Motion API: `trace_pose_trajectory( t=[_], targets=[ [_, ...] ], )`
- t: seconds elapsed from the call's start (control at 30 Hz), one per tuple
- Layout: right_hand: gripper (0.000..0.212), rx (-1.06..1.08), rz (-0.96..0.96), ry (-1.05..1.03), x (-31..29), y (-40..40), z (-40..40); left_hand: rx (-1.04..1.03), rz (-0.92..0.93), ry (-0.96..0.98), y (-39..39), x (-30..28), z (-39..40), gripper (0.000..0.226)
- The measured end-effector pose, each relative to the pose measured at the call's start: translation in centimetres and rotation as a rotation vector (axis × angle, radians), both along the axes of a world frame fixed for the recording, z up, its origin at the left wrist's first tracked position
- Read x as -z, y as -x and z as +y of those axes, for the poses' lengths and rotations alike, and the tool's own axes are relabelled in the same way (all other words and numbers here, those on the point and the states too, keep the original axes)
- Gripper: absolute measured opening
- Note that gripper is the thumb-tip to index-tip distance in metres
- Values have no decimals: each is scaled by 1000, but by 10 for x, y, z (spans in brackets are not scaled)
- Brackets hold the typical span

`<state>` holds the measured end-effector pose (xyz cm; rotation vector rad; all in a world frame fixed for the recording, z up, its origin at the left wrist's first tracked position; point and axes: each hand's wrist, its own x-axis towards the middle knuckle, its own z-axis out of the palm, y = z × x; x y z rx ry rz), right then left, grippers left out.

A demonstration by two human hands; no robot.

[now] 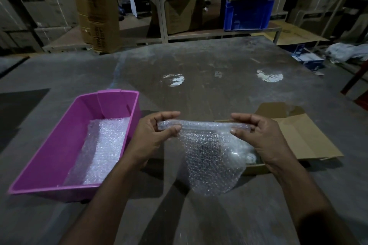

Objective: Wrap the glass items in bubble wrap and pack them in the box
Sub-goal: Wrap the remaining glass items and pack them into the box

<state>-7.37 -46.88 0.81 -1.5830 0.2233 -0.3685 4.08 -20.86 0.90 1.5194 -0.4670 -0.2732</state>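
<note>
Bubble wrap [207, 145] is held above the grey table [199, 69], its top edge rolled into a tube. Left hand [153, 135] pinches one end, right hand [256, 135] pinches the other; the sheet hangs free between them. Cardboard box [298, 137] lies open just behind the right hand. Pink tub [65, 145], lined with bubble wrap, sits left. Table beyond is open to its far edge.

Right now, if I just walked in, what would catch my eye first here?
Probably the bright pink tub at the left of the table, lined with bubble wrap. Next, at centre, the left hand and right hand pinch a rolled bubble wrap sheet that hangs beside an open cardboard box on the right.
</note>
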Motion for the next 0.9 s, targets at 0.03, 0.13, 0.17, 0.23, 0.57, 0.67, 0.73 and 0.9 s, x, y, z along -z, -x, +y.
trace_pose_trajectory(
  t=[0.03, 0.13, 0.17, 0.23, 0.57, 0.67, 0.73, 0.9],
  targets=[
    [27, 22, 8, 50, 0, -1, -1, -6, 3, 3, 0, 0, 0, 30],
    [15, 50, -16, 81, -3, 0, 2, -8, -14, -4, -1, -1, -1, 12],
    [14, 42, -25, 60, -4, -1, 3, 5, -20, -12, 0, -2, -2, 9],
    [12, 11, -33, 2, -7, -1, 7, 42, -35, -26, 0, -4, -4, 5],
    [24, -39, -63, -63, -11, 1, 10, 78, -32, 4, 1, -6, 0, 26],
    [27, -47, -34, -103, -12, 3, 9, 86, 34, 28, 1, -7, 1, 21],
    [24, -49, -15, -111, -12, 4, 7, 68, 15, 31, 4, -9, -1, 20],
    [22, -46, -34, -129, -10, 3, 9, 22, -14, 65, 4, -8, -6, 23]
  ],
)
